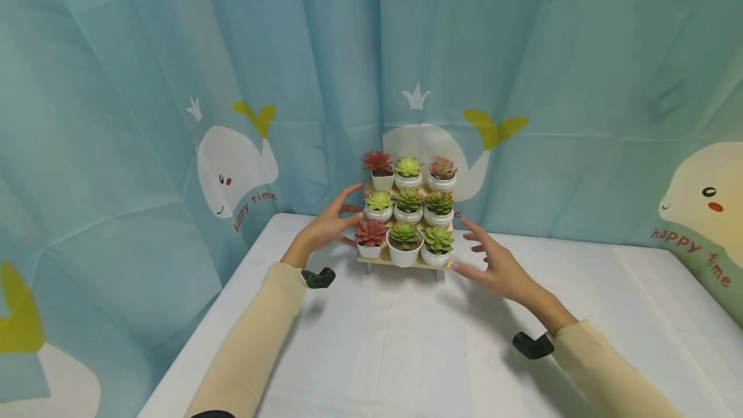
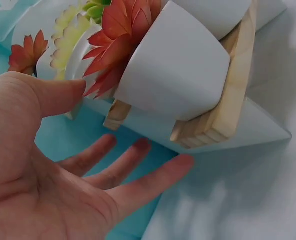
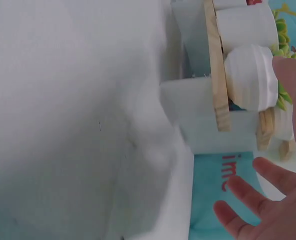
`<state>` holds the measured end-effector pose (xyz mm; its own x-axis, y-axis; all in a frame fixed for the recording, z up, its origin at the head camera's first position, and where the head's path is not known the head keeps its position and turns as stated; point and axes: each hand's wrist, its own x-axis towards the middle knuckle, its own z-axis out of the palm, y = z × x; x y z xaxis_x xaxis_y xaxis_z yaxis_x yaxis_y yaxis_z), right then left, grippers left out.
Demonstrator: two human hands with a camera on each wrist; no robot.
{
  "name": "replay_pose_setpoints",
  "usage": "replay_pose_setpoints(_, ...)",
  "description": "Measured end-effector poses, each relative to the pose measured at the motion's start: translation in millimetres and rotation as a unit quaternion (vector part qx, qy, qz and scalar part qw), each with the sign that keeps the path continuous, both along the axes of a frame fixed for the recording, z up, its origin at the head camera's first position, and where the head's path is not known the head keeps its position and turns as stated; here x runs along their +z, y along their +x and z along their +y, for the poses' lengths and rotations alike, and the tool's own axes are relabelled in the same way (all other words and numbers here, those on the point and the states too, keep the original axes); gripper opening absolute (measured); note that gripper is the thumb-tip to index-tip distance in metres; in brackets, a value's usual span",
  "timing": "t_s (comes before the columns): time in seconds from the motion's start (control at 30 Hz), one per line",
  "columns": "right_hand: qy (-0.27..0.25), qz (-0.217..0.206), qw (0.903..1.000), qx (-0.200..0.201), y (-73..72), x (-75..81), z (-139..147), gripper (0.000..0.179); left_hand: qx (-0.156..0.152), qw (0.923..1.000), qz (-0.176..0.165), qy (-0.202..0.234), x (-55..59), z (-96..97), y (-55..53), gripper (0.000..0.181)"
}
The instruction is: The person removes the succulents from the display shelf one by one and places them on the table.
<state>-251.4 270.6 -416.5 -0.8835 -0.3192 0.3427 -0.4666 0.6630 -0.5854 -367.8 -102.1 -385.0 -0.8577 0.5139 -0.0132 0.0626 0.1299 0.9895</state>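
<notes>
A tiered wooden stand [image 1: 400, 261] holds three rows of small potted succulents, red, pink and green, in white pots. At its left side my left hand [image 1: 328, 227] is spread, the thumb close to the front red succulent [image 1: 370, 233]. In the left wrist view that hand [image 2: 62, 175] has its fingers apart beside the stand's wooden slats [image 2: 228, 115], gripping nothing. My right hand [image 1: 498, 266] is spread at the stand's right side, near the front-right green succulent [image 1: 438, 240]. The right wrist view shows its thumb by a ridged white pot [image 3: 251, 77] and the fingers apart.
The stand rests on a white-covered table [image 1: 371, 353] near its back edge. Behind and to the left hangs a blue curtain [image 1: 325, 50] with whale prints. White side supports [image 3: 188, 100] hold the slats above the table.
</notes>
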Motion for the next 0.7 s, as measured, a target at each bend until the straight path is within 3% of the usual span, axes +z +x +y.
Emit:
replay_pose_setpoints(0.27,-0.02,-0.015,0.9997,0.004,-2.8,-4.7,-10.6,0.082,0.0,0.9998,-0.018,-0.008,0.0,3.4,-0.5,0.072)
replay_pose_setpoints(0.7,-0.095,-0.05,0.9942,-0.008,-9.2,-12.8,-27.1,0.072,0.017,0.9992,-0.008,-0.036,-5.4,6.4,-8.5,0.069)
